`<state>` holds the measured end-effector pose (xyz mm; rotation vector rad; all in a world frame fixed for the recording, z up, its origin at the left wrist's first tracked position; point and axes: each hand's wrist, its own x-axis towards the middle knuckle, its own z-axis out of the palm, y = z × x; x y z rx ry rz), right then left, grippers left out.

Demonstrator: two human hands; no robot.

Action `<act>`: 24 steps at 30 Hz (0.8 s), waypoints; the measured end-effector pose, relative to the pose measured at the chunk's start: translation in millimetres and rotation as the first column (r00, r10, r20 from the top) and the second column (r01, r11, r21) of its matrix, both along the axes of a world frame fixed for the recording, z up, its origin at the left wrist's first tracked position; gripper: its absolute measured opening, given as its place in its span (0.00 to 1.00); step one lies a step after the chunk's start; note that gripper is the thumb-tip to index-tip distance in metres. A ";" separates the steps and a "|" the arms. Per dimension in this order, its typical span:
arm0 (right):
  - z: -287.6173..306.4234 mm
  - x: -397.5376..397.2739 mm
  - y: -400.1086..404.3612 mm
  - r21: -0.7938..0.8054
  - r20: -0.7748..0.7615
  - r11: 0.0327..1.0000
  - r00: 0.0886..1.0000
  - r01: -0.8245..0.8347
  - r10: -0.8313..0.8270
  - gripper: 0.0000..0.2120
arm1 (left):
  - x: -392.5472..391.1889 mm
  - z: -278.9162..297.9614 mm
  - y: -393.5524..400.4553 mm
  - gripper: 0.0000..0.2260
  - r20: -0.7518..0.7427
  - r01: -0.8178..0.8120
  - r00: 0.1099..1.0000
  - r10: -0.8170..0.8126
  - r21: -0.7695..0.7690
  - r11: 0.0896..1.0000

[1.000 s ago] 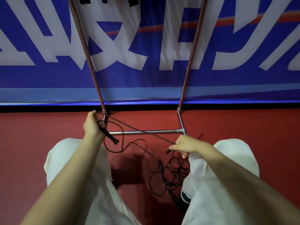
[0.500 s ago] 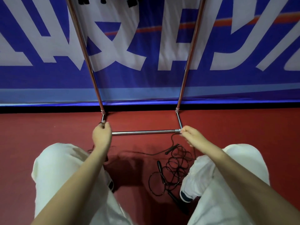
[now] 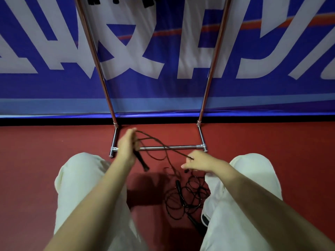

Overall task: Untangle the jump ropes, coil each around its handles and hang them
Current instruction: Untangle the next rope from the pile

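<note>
You have 1 thin black jump rope (image 3: pixel 159 151) lifted off the red floor: its slim black handle (image 3: pixel 141 161) tilts down and to the right, and its cord loops up, then runs taut down to the right. Slack from it trails onto the floor. A tangled heap of thin black jump rope cord (image 3: pixel 188 198) lies on the floor in overlapping loops, with 1 black handle (image 3: pixel 179 187) resting on it and another (image 3: pixel 194 222) poking out at its near side.
</note>
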<state>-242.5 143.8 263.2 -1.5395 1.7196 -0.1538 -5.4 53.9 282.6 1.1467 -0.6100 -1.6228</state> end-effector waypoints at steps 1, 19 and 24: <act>-6.7 -8.7 1.6 0.076 -0.084 0.997 0.996 -0.007 0.014 0.19 | 15.9 2.0 -11.4 0.14 -0.042 -0.126 0.991 0.127 0.034 0.991; -6.5 -2.2 10.4 -0.322 0.056 0.945 0.997 0.062 -0.046 0.11 | 21.2 -14.5 14.1 0.16 0.782 0.325 0.619 -0.071 -0.172 0.930; 10.0 41.0 -0.1 -0.407 0.268 0.902 0.963 0.144 -0.033 0.10 | -25.0 -16.3 44.0 0.10 0.672 0.692 0.576 -0.466 -0.096 0.716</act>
